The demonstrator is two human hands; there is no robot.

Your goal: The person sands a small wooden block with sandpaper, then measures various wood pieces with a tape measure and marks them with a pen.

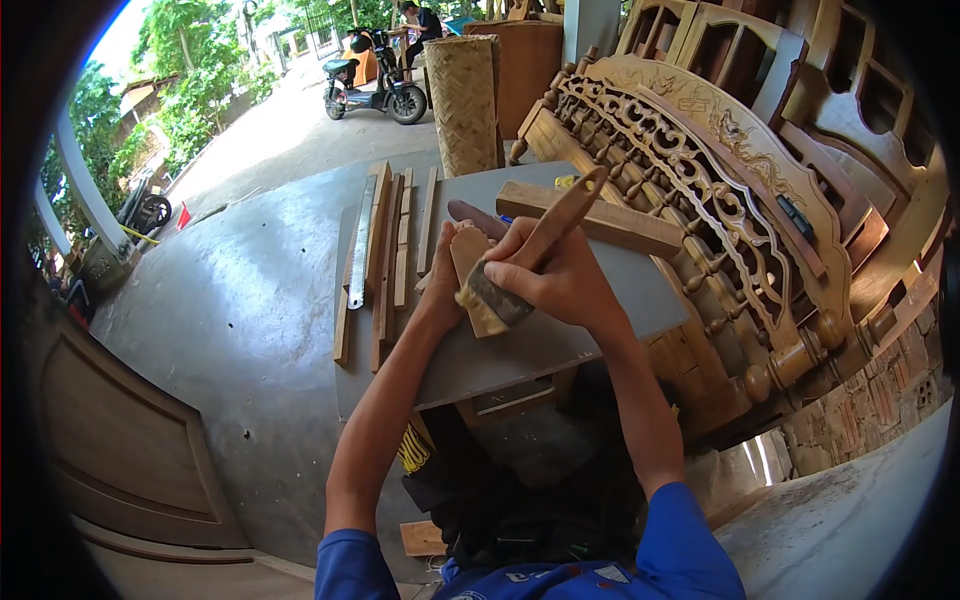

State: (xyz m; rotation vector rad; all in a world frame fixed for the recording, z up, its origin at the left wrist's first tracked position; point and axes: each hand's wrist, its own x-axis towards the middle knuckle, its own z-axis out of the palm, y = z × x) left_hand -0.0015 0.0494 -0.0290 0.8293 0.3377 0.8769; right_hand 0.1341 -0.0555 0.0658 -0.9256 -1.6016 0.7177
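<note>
My right hand (570, 285) is closed around a flat brush (565, 215) with a wide wooden handle. Its pale bristles rest against a small wooden piece (487, 322), and its dark ferrule covers part of that piece. The wooden piece has a scalloped top end and is tilted above the table. My left hand (440, 290) grips it along its left edge, with some fingers hidden behind. Just beyond, a dark elongated object (476, 216) lies on the grey table (640, 290), next to something blue that I cannot make out.
Several wooden strips (385, 270) and a metal ruler (362, 245) lie at the table's left. A thick wooden beam (625, 227) crosses its far right. Carved wooden panels (700, 180) lean at the right. Behind stand a woven roll (468, 105), a motorbike (375, 90) and a person (425, 25).
</note>
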